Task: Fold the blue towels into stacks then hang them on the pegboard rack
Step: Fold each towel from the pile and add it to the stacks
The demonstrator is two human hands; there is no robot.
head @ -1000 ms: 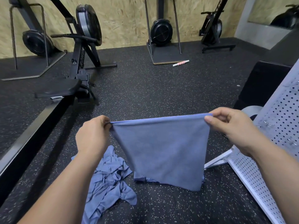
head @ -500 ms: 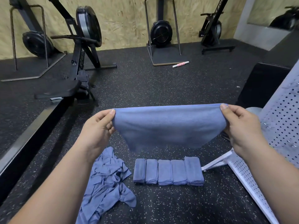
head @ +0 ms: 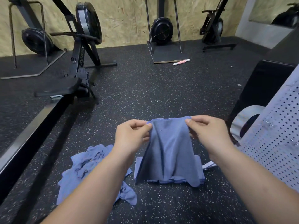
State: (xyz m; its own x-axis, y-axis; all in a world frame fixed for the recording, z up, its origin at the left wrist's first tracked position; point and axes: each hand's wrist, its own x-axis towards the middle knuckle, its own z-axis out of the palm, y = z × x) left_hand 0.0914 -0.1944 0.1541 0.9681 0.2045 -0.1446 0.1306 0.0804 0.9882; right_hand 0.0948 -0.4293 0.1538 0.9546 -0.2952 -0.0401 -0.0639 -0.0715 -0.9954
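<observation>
A blue towel is pinched at its top edge by the left hand and right hand. Below the grip, folded towels seem partly hidden.

Two hands, left hand and right hand, are holding one blue towel, while one towel heap, four exercise machines, one pink roller and one pegboard rack are sitting around.
</observation>
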